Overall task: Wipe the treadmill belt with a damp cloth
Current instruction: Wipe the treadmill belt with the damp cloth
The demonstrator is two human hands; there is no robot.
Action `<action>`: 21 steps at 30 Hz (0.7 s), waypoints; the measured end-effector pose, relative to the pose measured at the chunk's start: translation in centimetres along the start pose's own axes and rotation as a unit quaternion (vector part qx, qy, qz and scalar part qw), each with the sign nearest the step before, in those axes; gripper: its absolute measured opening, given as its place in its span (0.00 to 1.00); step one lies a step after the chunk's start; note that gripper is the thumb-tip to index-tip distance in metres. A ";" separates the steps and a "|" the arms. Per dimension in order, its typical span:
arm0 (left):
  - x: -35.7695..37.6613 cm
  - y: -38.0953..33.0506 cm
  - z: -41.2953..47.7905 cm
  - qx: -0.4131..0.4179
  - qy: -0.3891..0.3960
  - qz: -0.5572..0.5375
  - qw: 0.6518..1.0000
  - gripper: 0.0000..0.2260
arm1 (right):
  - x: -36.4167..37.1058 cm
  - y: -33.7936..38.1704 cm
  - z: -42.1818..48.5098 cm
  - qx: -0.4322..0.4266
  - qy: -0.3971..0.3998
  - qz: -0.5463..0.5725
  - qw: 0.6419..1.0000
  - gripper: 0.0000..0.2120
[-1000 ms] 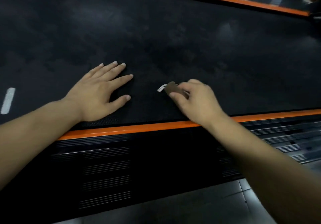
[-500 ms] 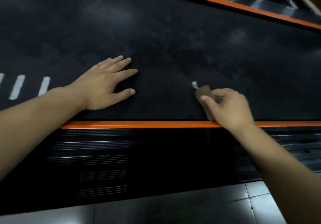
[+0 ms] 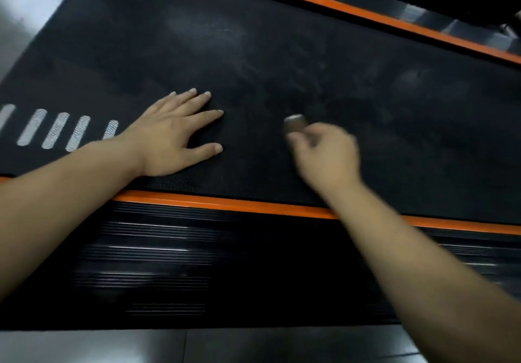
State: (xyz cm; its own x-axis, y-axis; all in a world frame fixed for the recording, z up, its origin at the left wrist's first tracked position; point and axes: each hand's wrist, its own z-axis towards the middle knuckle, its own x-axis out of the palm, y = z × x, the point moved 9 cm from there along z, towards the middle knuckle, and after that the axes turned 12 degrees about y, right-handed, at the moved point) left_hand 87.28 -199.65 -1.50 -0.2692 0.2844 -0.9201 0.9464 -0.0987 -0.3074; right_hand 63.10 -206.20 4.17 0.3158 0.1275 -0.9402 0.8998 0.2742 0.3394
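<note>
- Since a moment before, the right hand [image 3: 324,154] had swung the cloth [image 3: 294,124] back toward the left hand [image 3: 172,140], closing much of the gap between them.
- More of the white stripes [image 3: 56,131] showed at the left end of the belt [image 3: 282,52], and they sat nearer the left hand. I could not tell whether the belt or only the viewpoint had shifted.
- The cloth was a small brownish wad pressed on the belt just ahead of the right fingertips, near the closer orange strip [image 3: 225,202].
- The right hand's fingers were curled and pinched the wad, with the thumb toward the left hand. The hand was blurred, so the exact hold was unclear.
- The right forearm reached in from the lower right across the ribbed side rail [image 3: 169,250], wrist raised a little above the belt.
- The left hand lay flat on the belt with fingers straight and spread, thumb out to the side, holding nothing. Its forearm crossed the orange strip from the lower left.
- Pale smudges still mottled the belt beyond and to the right of the cloth, so I judged most of the wiping was yet to do.
- To do this stroke well, I thought, the wad wanted opening out for more contact. The passes should overlap and reach the far orange edge.
- Steady downward pressure would matter, and the flat left hand looked well placed to keep the belt from creeping under the strokes.
</note>
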 end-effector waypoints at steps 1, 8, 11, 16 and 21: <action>-0.1 0.0 0.0 0.000 -0.003 0.000 1.000 0.42 | 1.7 3.3 -1.1 -0.060 0.045 0.015 0.997 0.13; -0.8 4.9 -2.8 -0.083 0.013 -0.011 0.996 0.45 | 0.3 1.8 2.9 -0.037 0.035 -0.035 0.998 0.13; -1.5 7.7 -3.9 -0.132 0.012 -0.025 0.991 0.46 | 0.6 2.8 4.5 0.021 -0.017 -0.008 1.000 0.13; -1.3 7.5 -4.4 -0.123 0.001 -0.002 0.992 0.43 | 5.1 11.5 0.9 -0.173 0.091 -0.020 0.981 0.12; -1.3 7.5 -4.4 -0.125 -0.005 0.010 0.992 0.41 | 1.2 5.7 7.3 0.019 0.007 -0.001 1.000 0.12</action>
State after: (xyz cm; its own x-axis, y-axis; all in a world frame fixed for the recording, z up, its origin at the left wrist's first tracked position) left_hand 95.53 -196.54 -1.56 -0.2500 0.2742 -0.9286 0.9660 0.1355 -0.2200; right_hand 70.79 -211.47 4.77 0.3098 0.1405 -0.9403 0.9115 0.2375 0.3358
